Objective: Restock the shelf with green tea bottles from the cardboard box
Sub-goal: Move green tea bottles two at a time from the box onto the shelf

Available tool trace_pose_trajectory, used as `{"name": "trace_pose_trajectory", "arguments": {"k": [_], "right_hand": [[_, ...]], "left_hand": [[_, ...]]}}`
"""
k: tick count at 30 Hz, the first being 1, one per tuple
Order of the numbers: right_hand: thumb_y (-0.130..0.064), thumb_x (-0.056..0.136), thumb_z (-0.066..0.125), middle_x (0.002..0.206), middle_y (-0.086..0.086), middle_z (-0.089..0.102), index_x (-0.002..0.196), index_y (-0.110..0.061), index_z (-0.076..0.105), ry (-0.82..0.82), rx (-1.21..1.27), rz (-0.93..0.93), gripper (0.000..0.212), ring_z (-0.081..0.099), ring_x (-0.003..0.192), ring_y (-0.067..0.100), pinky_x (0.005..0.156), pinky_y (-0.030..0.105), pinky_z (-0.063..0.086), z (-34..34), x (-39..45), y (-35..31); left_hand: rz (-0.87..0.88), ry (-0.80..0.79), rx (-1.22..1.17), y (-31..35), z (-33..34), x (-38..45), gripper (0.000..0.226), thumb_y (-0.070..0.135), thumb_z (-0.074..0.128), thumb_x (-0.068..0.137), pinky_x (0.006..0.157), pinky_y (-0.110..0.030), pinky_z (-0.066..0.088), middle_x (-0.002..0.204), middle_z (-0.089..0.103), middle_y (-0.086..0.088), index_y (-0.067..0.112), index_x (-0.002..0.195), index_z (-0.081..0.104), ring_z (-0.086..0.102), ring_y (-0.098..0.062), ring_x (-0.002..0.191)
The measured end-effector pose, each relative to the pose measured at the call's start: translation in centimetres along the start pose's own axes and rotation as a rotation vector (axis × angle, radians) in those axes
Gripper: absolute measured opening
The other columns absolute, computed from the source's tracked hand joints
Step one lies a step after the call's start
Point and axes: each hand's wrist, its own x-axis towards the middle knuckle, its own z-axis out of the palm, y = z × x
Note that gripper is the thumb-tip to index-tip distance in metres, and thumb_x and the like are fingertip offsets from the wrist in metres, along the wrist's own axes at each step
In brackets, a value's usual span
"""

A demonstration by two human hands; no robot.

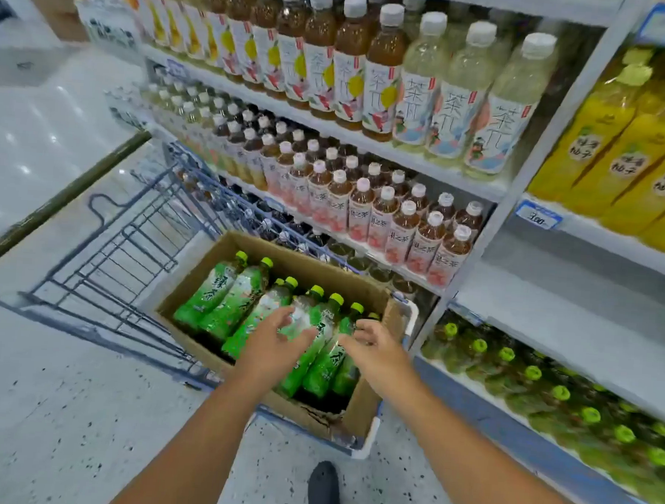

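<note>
An open cardboard box [368, 396] is seen resting on a blue wire trolley [126, 253] that is parked against the drinks shelving. Green tea bottles [221, 299] with lime-green caps are laid on their sides inside the box, filling most of it. Both hands are reached down over the bottles at the right end of the box. The left hand [277, 342] is spread, its fingers relaxed and lying on or just above a bottle, with nothing gripped. The right hand [375, 345] is loosely curved beside it over the bottles nearest the box wall; whether a bottle is touched cannot be told, and nothing is seen held. More green tea bottles are lined up on the bottom shelf [471, 383] to the right of the box. Brown tea bottles [399, 233] are ranged on the shelf above the trolley, and yellow drink bottles [605, 153] stand at the upper right
</note>
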Motion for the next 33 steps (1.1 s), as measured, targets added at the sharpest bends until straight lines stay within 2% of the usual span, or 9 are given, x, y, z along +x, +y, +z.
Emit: {"name": "trace_pose_trajectory", "arguments": {"k": [4,11,15,19,23,26,29,31,33], "right_hand": [[-0.051,0.096,0.061,0.143,-0.003,0.051,0.148,-0.022,0.041,0.083,0.062,0.139,0.063,0.056,0.114,0.014,0.097,0.034,0.051,2.4,2.4,0.5],[-0.035,0.098,0.06,0.117,-0.005,0.055,0.147,-0.021,0.044,0.202,0.131,0.269,0.053,0.052,0.081,-0.001,0.059,0.018,0.037,5.1,4.9,1.7],[-0.03,0.097,0.058,0.118,-0.005,0.06,0.146,-0.02,0.045,0.23,0.125,0.309,0.052,0.053,0.076,-0.001,0.055,0.019,0.038,6.1,5.8,2.5],[-0.026,0.095,0.058,0.092,-0.009,0.058,0.142,-0.015,0.047,0.26,0.093,0.335,0.049,0.058,0.073,0.007,0.057,0.024,0.046,7.0,7.0,2.8],[-0.028,0.093,0.062,0.104,0.003,0.063,0.132,-0.014,0.051,0.311,0.02,0.363,0.043,0.063,0.078,0.015,0.052,0.024,0.044,8.2,8.7,3.7],[-0.029,0.093,0.067,0.091,0.001,0.06,0.129,-0.01,0.049,0.328,0.024,0.433,0.044,0.06,0.071,0.015,0.05,0.024,0.041,8.9,9.8,3.9],[-0.047,0.089,0.072,0.083,0.001,0.056,0.139,-0.004,0.046,0.345,-0.015,0.527,0.071,0.054,0.059,0.014,0.046,0.023,0.039,9.2,10.8,3.6],[-0.052,0.086,0.074,0.08,0.002,0.054,0.143,-0.004,0.046,0.373,-0.014,0.564,0.08,0.053,0.057,0.014,0.049,0.023,0.042,9.4,11.4,3.2],[-0.045,0.086,0.076,0.073,0.0,0.049,0.14,-0.004,0.05,0.398,0.048,0.581,0.073,0.051,0.06,0.013,0.064,0.028,0.05,9.3,11.9,3.2]], "left_hand": [[-0.034,-0.095,0.126,-1.8,1.3,3.7,0.073,0.056,0.07,0.087,0.099,-0.038,0.049,0.147,0.05,0.005,0.029,0.15,0.043,0.053,-0.018,0.124],[0.0,-0.154,0.461,-3.2,3.0,7.5,0.077,0.05,0.082,0.076,0.092,-0.039,0.052,0.133,0.057,-0.006,0.016,0.137,0.049,0.059,-0.027,0.118],[-0.046,-0.194,0.392,-3.3,2.5,8.5,0.054,0.04,0.082,0.077,0.078,-0.032,0.052,0.111,0.066,-0.003,0.011,0.118,0.062,0.064,-0.024,0.097],[-0.066,-0.209,0.317,-3.2,1.3,8.1,0.023,0.032,0.08,0.081,0.06,-0.026,0.048,0.082,0.064,0.006,0.022,0.084,0.06,0.06,-0.012,0.069],[-0.084,-0.158,0.209,-2.9,-0.6,7.7,0.022,0.034,0.078,0.082,0.065,-0.032,0.052,0.085,0.068,0.003,0.025,0.083,0.058,0.062,-0.013,0.071],[-0.11,-0.139,0.146,-3.3,-1.9,8.1,0.026,0.036,0.078,0.083,0.076,-0.036,0.056,0.081,0.064,0.01,0.029,0.078,0.053,0.061,-0.01,0.071],[-0.136,-0.144,0.121,-3.1,-3.0,7.7,0.028,0.036,0.076,0.087,0.085,-0.03,0.046,0.102,0.064,0.012,0.021,0.104,0.061,0.059,-0.007,0.085],[-0.171,-0.139,0.122,-3.3,-3.3,7.7,0.068,0.041,0.075,0.087,0.09,-0.03,0.043,0.137,0.058,0.0,0.013,0.144,0.05,0.056,-0.015,0.107],[-0.171,-0.124,0.109,-3.9,-3.5,7.8,0.086,0.045,0.076,0.085,0.099,-0.036,0.044,0.153,0.047,-0.003,0.012,0.154,0.037,0.052,-0.023,0.126]]}}
